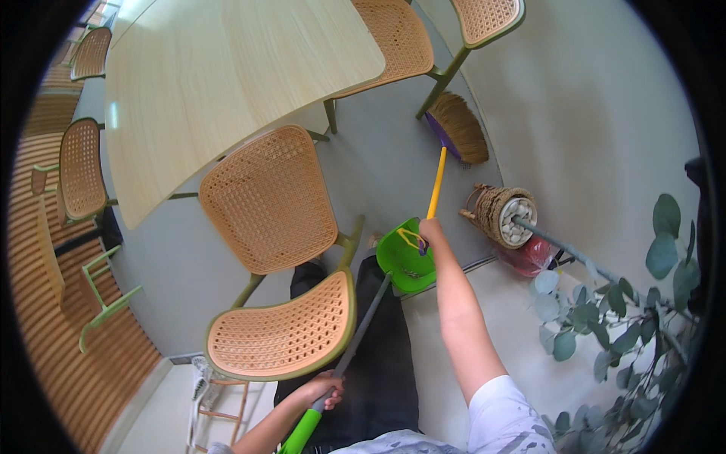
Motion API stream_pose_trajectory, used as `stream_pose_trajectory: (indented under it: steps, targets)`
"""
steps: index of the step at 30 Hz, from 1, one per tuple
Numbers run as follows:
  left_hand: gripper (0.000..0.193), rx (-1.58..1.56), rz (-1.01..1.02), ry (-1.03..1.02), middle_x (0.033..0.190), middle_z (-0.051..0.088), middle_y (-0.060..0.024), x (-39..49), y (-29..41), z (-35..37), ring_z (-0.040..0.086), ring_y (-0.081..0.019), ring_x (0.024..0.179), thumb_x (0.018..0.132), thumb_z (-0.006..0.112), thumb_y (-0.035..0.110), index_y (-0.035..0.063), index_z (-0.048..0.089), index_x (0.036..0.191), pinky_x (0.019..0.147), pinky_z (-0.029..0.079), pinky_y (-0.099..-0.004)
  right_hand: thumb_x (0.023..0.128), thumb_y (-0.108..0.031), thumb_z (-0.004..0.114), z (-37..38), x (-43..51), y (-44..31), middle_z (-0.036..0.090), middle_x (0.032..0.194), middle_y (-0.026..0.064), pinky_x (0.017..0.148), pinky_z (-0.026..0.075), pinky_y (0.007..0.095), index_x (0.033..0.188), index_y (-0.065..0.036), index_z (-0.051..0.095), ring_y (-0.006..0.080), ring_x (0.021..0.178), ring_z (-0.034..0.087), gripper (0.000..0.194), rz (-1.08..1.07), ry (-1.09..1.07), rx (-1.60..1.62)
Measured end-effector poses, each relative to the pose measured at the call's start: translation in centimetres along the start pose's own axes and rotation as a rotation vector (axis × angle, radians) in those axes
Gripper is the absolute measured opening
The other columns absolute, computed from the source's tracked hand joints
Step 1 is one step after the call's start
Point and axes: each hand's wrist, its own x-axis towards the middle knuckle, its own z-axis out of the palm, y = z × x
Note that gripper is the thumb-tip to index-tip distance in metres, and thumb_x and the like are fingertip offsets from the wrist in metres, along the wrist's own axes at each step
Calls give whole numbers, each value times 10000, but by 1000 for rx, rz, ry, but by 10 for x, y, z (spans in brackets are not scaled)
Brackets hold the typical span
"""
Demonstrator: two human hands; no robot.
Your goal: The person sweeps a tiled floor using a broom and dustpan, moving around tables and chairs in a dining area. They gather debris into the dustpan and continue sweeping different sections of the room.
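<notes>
My right hand (431, 231) is closed around the yellow handle of a broom (462, 129). The broom's brown bristle head, with a purple collar, lies by the wall next to a chair leg. My left hand (323, 390) grips the grey pole of a long-handled dustpan, above which shows its green end piece. The green pan (404, 258) of the dustpan is on the floor in front of my legs, partly below my right hand, with some small debris in it. A yellow and purple loop hangs at my right hand.
A woven chair (269, 198) stands close at my left, against a pale wooden table (238, 74). Another chair (397, 42) is beyond, near the wall. At the right are a rope-wrapped planter (493, 215) with white stones and a leafy plant (615, 306), beside a red thing in clear plastic (533, 254).
</notes>
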Motion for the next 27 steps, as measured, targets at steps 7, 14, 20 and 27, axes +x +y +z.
stream_pose_trajectory:
  steps: [7, 14, 20, 27]
  targets:
    - [140, 78, -166, -19, 453, 319, -25, -18, -3, -61, 297, -103, 303, 678, 413, 97, 74, 329, 568, 291, 257, -234, 714, -125, 369, -17, -58, 93, 524, 643, 251, 460, 429, 366, 815, 106, 473, 320, 507, 540, 273, -213, -6, -294]
    - [89, 225, -184, 111, 463, 318, -35, -19, -8, -95, 301, -120, 298, 654, 431, 101, 65, 352, 636, 299, 271, -251, 783, -209, 360, -52, -129, 121, 529, 698, 197, 474, 442, 347, 1013, 48, 346, 264, 541, 540, 345, 12, -189, -498]
    - [197, 427, -186, 210, 497, 330, -50, -16, -11, -108, 312, -123, 315, 637, 439, 49, 81, 320, 790, 297, 280, -262, 786, -195, 364, -54, -204, 128, 515, 651, 158, 398, 412, 326, 969, 35, 365, 215, 442, 498, 295, 175, -247, -459]
    - [189, 346, -192, 212, 461, 305, -34, -17, -7, -124, 300, -115, 324, 650, 436, 34, 97, 299, 764, 286, 240, -247, 765, -241, 432, -85, -277, 167, 480, 559, 101, 417, 367, 315, 835, 6, 442, 175, 444, 464, 257, 116, -33, -188]
